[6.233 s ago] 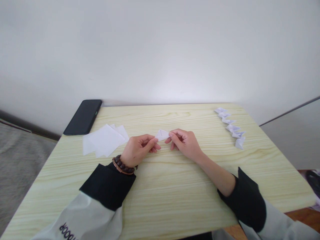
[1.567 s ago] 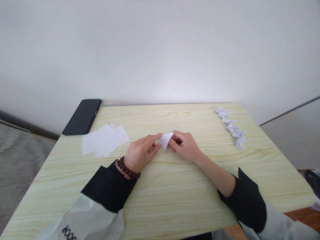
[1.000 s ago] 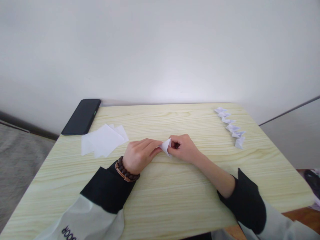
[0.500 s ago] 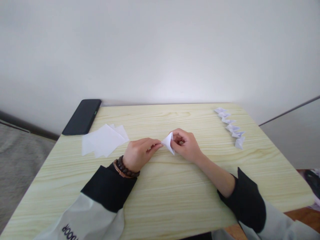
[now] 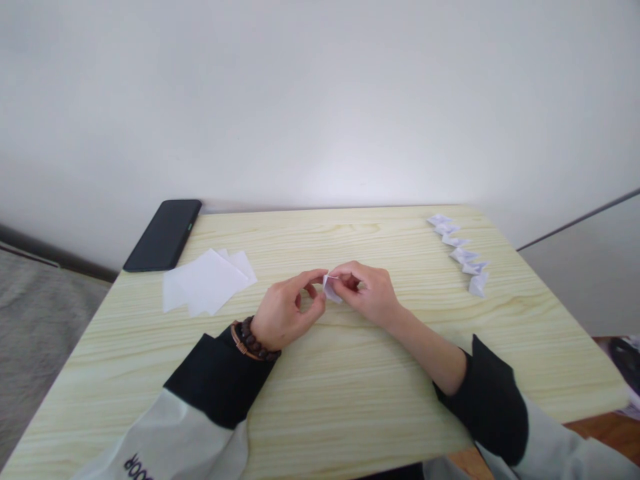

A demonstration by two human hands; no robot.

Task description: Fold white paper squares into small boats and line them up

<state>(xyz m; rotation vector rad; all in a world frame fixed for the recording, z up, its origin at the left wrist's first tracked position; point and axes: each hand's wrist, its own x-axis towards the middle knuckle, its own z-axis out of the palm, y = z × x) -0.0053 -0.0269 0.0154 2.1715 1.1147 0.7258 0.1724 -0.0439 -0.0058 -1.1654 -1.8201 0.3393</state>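
A small folded white paper (image 5: 330,289) is between my two hands, above the middle of the table. My right hand (image 5: 369,291) pinches it from the right between thumb and forefinger. At its left edge, my left hand (image 5: 290,303) has the forefinger tip at the top and the thumb lower down, curved round the paper with a gap between them. Part of the folded paper is hidden behind the right fingers. A dark bead bracelet (image 5: 253,343) circles my left wrist.
Loose white paper sheets (image 5: 213,280) lie overlapping on the left of the wood-patterned table (image 5: 350,387). Behind them a black tablet-like device (image 5: 163,235) lies at the table's left edge. Several folded paper pieces (image 5: 463,255) stand in a row at the right. A white wall (image 5: 320,100) rises behind.
The folded paper has turned and shows a smaller face. My left thumb and forefinger have spread from a pinch on its tip to its left edge. My right hand has shifted slightly left.
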